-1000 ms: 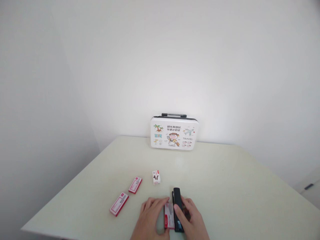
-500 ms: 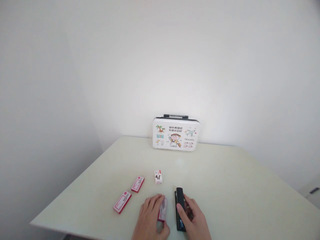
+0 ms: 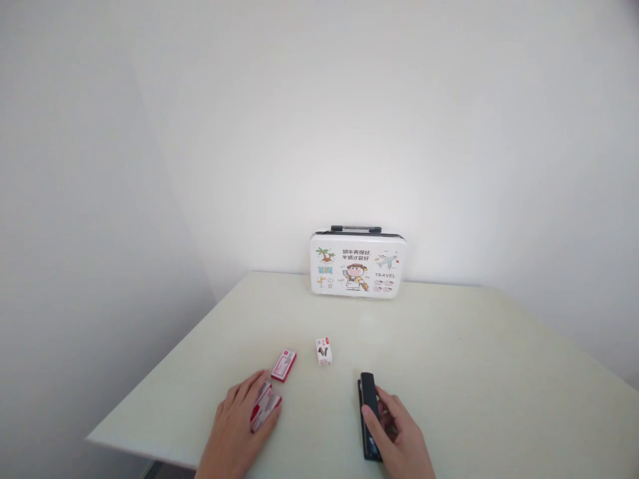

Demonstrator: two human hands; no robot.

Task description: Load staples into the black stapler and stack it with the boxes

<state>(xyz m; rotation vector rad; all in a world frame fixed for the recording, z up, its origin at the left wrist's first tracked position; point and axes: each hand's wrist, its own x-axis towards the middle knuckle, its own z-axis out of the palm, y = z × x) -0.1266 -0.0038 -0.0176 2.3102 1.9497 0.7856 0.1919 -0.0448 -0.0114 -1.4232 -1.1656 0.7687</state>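
On the table's near left, my left hand (image 3: 237, 420) is closed around a small red-and-white staple box (image 3: 265, 411). A second staple box (image 3: 263, 388) lies right against it, partly covered by my fingers. Just beyond the fingertips a third staple box (image 3: 284, 366) rests flat, apart from the hand. My right hand (image 3: 399, 429) grips a black stapler (image 3: 370, 419) from its right side, thumb across the top, and the stapler lies lengthwise on the tabletop. A little white box (image 3: 323, 352) with a dark V-shaped picture stands between and beyond the two hands.
A white case (image 3: 357, 266) with cartoon prints and a black handle leans upright against the wall at the back of the pale table (image 3: 449, 332). The table's left edge slants down toward the near left corner.
My left hand has carried its staple box leftward, from beside the stapler to the other boxes. The right hand stays on the stapler. The whole view has shifted slightly.
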